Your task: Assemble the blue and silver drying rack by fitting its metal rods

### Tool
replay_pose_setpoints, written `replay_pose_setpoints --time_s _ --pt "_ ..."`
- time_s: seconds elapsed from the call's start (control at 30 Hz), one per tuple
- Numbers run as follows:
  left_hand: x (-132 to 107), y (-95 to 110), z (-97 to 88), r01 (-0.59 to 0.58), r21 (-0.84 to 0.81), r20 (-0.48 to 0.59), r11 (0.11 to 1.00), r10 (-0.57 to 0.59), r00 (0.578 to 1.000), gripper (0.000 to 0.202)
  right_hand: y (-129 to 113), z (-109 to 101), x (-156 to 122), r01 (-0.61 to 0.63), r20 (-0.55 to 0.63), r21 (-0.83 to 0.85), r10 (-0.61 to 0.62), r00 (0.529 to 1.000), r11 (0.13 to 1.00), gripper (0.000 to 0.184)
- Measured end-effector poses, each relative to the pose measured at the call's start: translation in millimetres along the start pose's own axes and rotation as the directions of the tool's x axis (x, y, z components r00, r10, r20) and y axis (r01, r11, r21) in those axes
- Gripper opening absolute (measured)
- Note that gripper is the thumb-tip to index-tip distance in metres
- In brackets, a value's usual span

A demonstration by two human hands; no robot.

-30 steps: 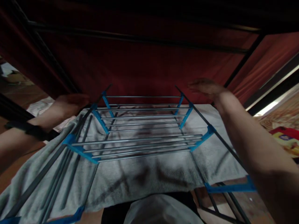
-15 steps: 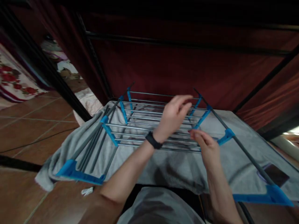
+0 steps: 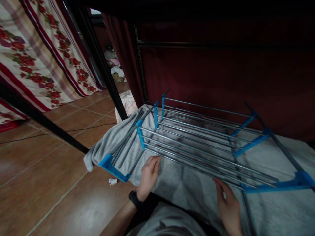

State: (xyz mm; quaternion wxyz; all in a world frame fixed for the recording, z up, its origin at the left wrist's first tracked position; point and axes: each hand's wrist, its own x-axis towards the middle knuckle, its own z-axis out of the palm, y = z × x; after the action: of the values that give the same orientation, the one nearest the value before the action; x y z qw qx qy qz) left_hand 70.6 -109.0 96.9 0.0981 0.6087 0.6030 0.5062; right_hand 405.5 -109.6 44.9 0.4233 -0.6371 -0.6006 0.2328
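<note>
A drying rack point(image 3: 194, 141) with thin metal rods, blue plastic joints and grey side tubes lies on a grey blanket point(image 3: 177, 177). My left hand point(image 3: 149, 172), a black band on its wrist, is just in front of the nearest rod by the rack's left side. Its fingers stretch forward close together, and nothing shows in them. Farther right, my right hand point(image 3: 227, 203) is by the front rods, fingers extended and the thumb a little apart. I see nothing held in it. Several loose grey tubes point(image 3: 128, 139) lie along the rack's left side.
Black metal frame posts point(image 3: 105, 62) stand at the left, and a dark red curtain point(image 3: 209, 75) hangs behind the rack. A flowered cloth point(image 3: 49, 59) hangs over the tiled floor point(image 3: 69, 186). A black cable point(image 3: 81, 129) crosses the tiles; a small white item point(image 3: 113, 181) lies there.
My view has swung left. My left hand has drawn back from over the rods to the rack's front left. My right hand has come back to the front edge.
</note>
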Motion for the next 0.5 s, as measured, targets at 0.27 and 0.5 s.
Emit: replay_pose_setpoints --time_s 0.27,0.5 --pt "29.4 74.1 43.9 -0.55 0.003 0.222 0.835 0.536 0.815 0.035 13.4 -36.6 8.3 -0.03 -0.235 -0.1 0.005 0.972 0.995 0.041" --pt "55.0 95.3 59.3 -0.774 0.0 0.228 0.634 0.753 0.617 0.033 40.6 -56.6 1.2 -0.292 -0.381 0.036 0.283 0.88 0.956 0.039"
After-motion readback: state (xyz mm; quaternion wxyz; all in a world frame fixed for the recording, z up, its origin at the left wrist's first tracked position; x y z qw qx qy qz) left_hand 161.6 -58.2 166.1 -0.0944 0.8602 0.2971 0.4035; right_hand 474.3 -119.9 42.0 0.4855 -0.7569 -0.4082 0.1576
